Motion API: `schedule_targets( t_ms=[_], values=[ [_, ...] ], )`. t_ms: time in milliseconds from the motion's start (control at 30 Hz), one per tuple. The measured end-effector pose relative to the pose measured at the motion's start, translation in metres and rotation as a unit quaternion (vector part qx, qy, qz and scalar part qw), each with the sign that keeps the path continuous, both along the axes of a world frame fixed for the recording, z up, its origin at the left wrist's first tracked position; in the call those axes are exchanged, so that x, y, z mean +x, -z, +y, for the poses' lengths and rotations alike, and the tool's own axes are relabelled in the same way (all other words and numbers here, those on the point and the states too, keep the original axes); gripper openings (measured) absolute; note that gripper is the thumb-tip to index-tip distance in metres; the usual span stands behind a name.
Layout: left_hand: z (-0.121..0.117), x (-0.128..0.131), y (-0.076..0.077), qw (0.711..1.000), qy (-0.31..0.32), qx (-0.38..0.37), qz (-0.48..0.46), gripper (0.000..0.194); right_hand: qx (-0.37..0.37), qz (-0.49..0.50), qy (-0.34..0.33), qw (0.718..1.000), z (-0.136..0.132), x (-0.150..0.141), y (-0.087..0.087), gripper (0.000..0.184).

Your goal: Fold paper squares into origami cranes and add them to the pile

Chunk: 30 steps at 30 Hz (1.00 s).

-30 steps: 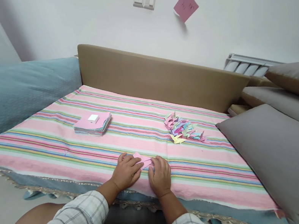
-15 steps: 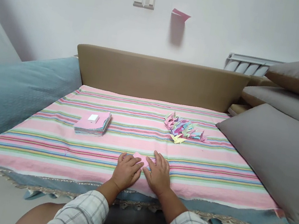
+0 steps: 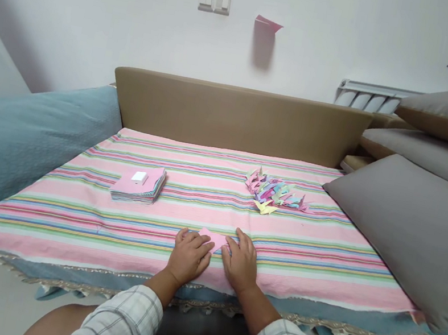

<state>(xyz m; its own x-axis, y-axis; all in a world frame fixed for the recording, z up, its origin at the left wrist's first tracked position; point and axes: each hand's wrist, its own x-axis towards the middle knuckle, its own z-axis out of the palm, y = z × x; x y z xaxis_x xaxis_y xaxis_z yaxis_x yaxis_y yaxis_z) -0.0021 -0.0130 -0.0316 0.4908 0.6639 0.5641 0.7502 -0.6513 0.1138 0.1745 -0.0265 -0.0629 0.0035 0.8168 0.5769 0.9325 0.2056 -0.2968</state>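
Note:
A folded pink sheet of paper [image 3: 216, 240] lies flat on the striped cloth [image 3: 191, 156] between my hands, partly covered by them. My left hand [image 3: 190, 254] rests on its left part, fingers spread and pressing down. At the paper's right edge, my right hand [image 3: 241, 260] lies with fingers stretched out, the fingertips touching or very near it. Beyond my right hand sits a heap of folded paper cranes [image 3: 276, 191] in several colours, a yellow one in front.
On the left stands a stack of square coloured paper [image 3: 137, 190] with a small white block [image 3: 139, 177] on top. Grey cushions [image 3: 405, 222] pile up at the right. A brown backrest [image 3: 237, 118] runs along the back, and a blue-covered armrest [image 3: 38, 140] borders the left.
My right hand has slid slightly to the right along the paper, uncovering more of it. My left hand has stayed in place on the paper.

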Motion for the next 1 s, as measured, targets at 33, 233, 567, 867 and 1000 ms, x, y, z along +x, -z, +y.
schedule_targets(
  t_ms=[33, 233, 567, 867, 1000],
  values=[
    [0.000, 0.000, 0.000, 1.000, -0.001, 0.000, -0.001, 0.022, 0.003, 0.008, 0.004, 1.000, 0.000, 0.000, 0.000, 0.029],
    [0.000, 0.000, 0.000, 1.000, -0.004, -0.002, 0.001, 0.021, 0.002, 0.073, 0.025, 0.997, 0.006, 0.006, 0.002, 0.029],
    [0.001, -0.001, 0.001, 1.000, 0.002, -0.007, -0.005, 0.021, 0.007, -0.009, -0.057, 0.998, -0.001, 0.005, 0.002, 0.034],
    [0.004, -0.003, 0.004, 0.999, 0.011, -0.031, -0.024, 0.023, 0.006, -0.085, -0.184, 0.979, 0.005, -0.005, -0.010, 0.037],
    [0.007, -0.009, 0.003, 0.995, -0.042, -0.042, -0.085, 0.032, -0.035, -0.074, -0.169, 0.982, 0.008, -0.008, -0.012, 0.036]
  ],
)
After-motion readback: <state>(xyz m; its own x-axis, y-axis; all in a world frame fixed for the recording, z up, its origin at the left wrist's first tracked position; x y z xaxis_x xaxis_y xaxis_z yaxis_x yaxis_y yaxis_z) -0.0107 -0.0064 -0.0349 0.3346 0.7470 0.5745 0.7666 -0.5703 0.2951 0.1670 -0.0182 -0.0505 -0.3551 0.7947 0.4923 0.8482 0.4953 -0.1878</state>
